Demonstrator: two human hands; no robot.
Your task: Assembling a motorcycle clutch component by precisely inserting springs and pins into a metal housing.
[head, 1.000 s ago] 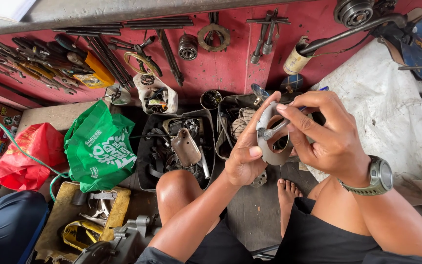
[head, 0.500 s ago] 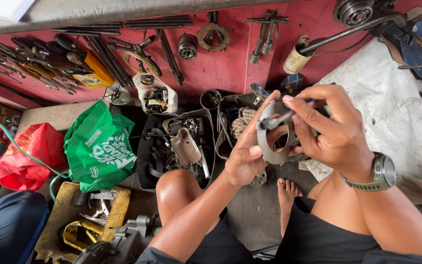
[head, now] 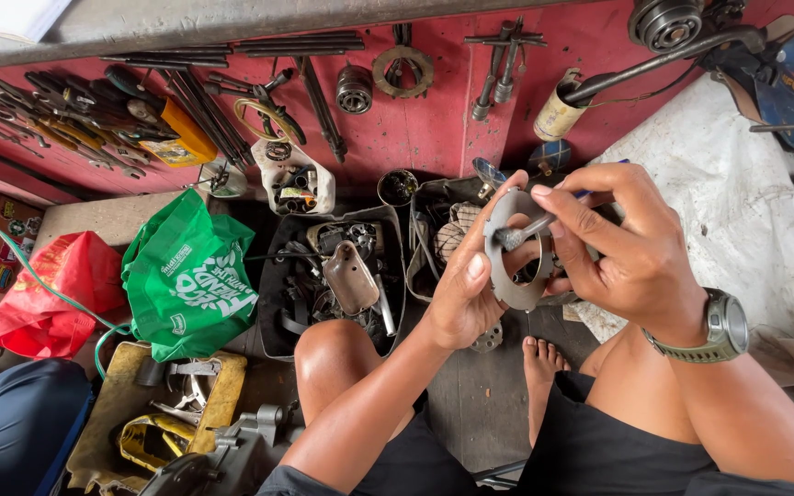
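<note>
While this person sits on the workshop floor with bare knees up, pretty much everything around them is metal clutter. Far left there's a red plastic bag (head: 52,294) slumped on the floor, and touching it on the right a green shopping bag (head: 190,280) with white print. Below the green bag sits a grubby yellow tray (head: 107,413) holding more parts. Along the red wall above, long tools (head: 94,106) lie in a messy fan. Moving right, a black bin (head: 273,298) full of greasy engine bits sits just past the left knee, with a tan curved cover (head: 351,276) lying on top.

Then the hands. Left hand (head: 466,294) is closed on a flat grey metal ring plate (head: 512,248), thumb pressed on its face and fingers curled behind, holding it upright in the air above the bare foot (head: 544,358), roughly chest level. Right hand (head: 627,248) is pinched shut around a thin metal tool (head: 530,228), its tip lying against the plate's face near the upper edge. Can't tell exactly what kind of tool it is. That right wrist wears a chunky grey-green watch (head: 723,326). Further right, a dirty white tarp (head: 746,202) covers the floor.
</note>
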